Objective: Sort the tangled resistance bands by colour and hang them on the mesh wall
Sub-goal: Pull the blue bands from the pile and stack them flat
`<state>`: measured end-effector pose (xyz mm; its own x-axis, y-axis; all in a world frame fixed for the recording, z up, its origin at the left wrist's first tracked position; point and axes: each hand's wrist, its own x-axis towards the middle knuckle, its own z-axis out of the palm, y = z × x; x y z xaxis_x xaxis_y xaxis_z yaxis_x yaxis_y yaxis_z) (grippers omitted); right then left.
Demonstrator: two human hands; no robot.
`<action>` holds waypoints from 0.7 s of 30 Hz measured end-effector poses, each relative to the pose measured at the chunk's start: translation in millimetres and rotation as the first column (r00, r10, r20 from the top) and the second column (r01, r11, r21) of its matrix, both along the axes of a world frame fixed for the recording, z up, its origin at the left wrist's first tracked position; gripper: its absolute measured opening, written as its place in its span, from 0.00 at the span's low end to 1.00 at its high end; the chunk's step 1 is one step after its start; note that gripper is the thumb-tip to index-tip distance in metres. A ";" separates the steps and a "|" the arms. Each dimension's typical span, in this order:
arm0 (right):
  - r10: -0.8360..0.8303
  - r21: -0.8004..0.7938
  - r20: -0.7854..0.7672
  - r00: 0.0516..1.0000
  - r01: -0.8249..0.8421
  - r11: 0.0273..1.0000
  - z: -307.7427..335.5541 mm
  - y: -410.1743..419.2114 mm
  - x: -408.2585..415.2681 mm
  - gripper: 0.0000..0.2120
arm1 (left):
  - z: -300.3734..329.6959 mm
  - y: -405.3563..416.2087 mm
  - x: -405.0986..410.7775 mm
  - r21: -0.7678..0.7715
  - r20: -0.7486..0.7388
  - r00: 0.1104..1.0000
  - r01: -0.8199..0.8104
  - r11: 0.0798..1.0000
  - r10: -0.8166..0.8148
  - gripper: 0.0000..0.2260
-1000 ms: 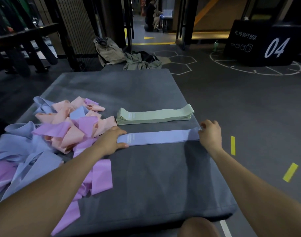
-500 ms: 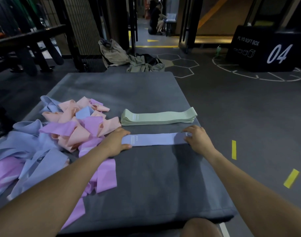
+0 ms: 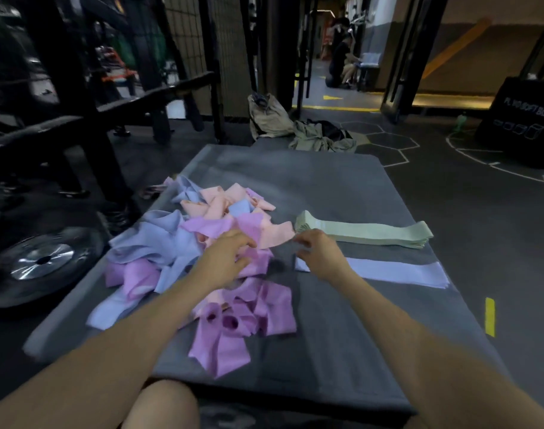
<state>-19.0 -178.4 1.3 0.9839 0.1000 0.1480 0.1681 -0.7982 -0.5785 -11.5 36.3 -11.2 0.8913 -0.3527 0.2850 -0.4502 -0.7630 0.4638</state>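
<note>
A tangled pile of bands point(image 3: 184, 258) in pink, lilac and pale blue covers the left half of the grey mat point(image 3: 342, 335). A neat stack of green bands point(image 3: 366, 232) lies flat at the right. In front of it a single pale blue band point(image 3: 397, 272) is laid out straight. My left hand point(image 3: 226, 258) reaches onto the pile with fingers spread and loosely bent, touching pink and lilac bands. My right hand point(image 3: 318, 252) hovers over the left end of the flat blue band, fingers loosely curled, holding nothing that I can see. A mesh wall point(image 3: 199, 41) stands at the far left.
A weight plate point(image 3: 43, 261) lies on the floor at the left beside dark gym racks point(image 3: 79, 97). Bags and clothes point(image 3: 295, 128) sit beyond the mat. A black plyo box point(image 3: 521, 119) stands far right. A person sits in the far corridor.
My right hand left the right end of the flat blue band and came to its left end. My left hand moved off that band onto the tangled pile. The view swung left.
</note>
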 end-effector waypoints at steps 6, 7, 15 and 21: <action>0.164 -0.010 -0.022 0.986 -0.164 0.986 0.3 74.3 -15.0 0.15 | -5.1 63.2 -26.7 0.088 -0.093 0.959 -0.259 0.962 0.267 0.22; 0.169 -0.015 -0.037 0.985 -0.170 0.985 -1.2 82.0 -17.3 0.15 | -7.8 70.2 -31.8 0.121 -0.121 0.945 -0.290 0.949 0.304 0.25; 0.175 -0.007 -0.129 0.976 -0.178 0.984 -2.0 110.3 -27.6 0.13 | -25.9 94.0 -44.7 -0.001 -0.270 0.897 -0.365 0.931 0.351 0.10; 0.195 0.035 -0.111 0.974 -0.193 0.981 9.8 118.0 -27.7 0.11 | -1.9 91.0 -40.4 -0.251 -0.306 0.904 -0.378 0.891 0.297 0.08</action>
